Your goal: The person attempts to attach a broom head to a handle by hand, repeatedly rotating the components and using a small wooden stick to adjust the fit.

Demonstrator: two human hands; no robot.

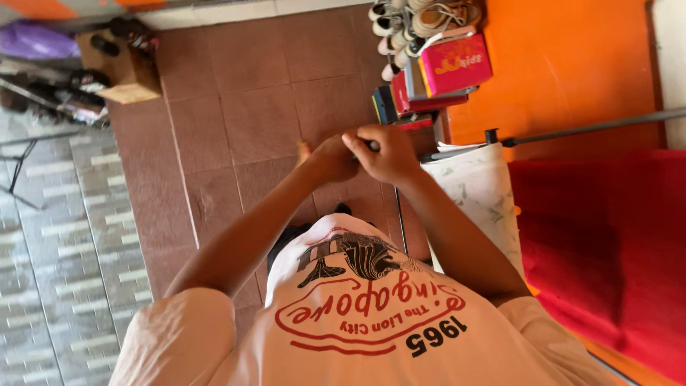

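Both hands meet just above the centre of the view, at about 12 o'clock from the person's chest. The right hand [389, 154] is clenched into a fist, its fingers [361, 139] curled tightly round a thin dark metal rod [373, 145], of which only a short grey stub shows between the 2 hands. The left hand [334, 159] presses against the right from the 9 o'clock side, fingers folded in; whether it grips the rod itself or only touches the other fist cannot be told.

The rod's exposed end points toward 9 o'clock, and its long axis seems to run roughly from 9 to 3 o'clock, rising slightly to the right. A long dark bar [593, 127] continues in that direction, toward 2 o'clock, across the orange wall [572, 71]; whether it is the same piece is hidden by the fist.

Just below the right hand, at 4 o'clock, a roll of white patterned material [486, 193] stands against a red cloth [607, 236]. At 1 o'clock from the hands, stacked shoe boxes [429, 82] sit on the brown tiled floor [243, 107], with pale shoes [418, 18] piled above them.
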